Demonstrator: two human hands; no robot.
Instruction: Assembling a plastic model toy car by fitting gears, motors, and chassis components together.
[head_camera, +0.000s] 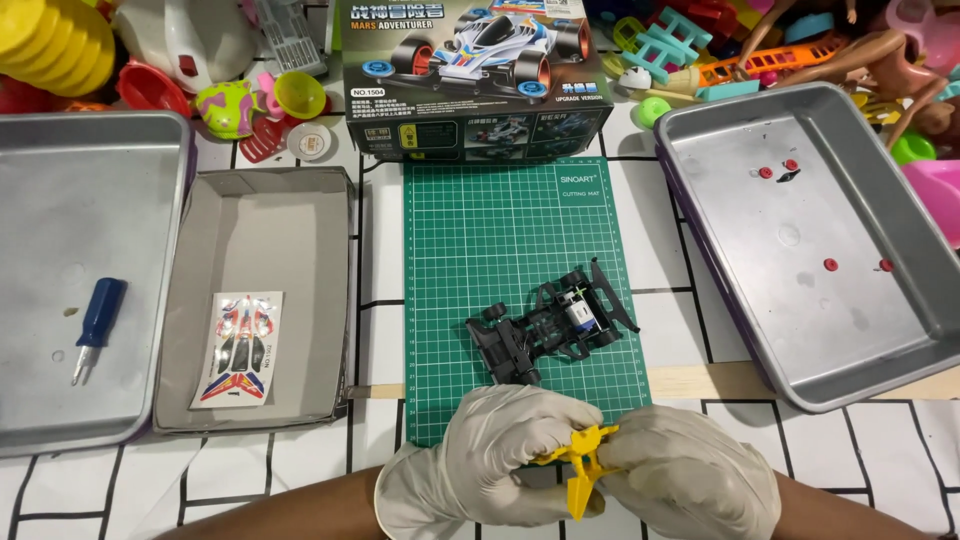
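Both my hands wear pale gloves and meet at the near edge of the green cutting mat (500, 230). My left hand (475, 460) and my right hand (690, 470) pinch a small yellow plastic part (582, 465) between their fingertips. Just beyond them on the mat lies a black toy car chassis (550, 325) with a small motor showing near its rear. The chassis is untouched.
A metal tray (60, 210) on the left holds a blue screwdriver (95, 325). Beside it an open grey box lid (270, 230) holds a sticker sheet (240, 348). A metal tray (860, 330) on the right holds small red parts (766, 172). The kit box (475, 80) and toys line the back.
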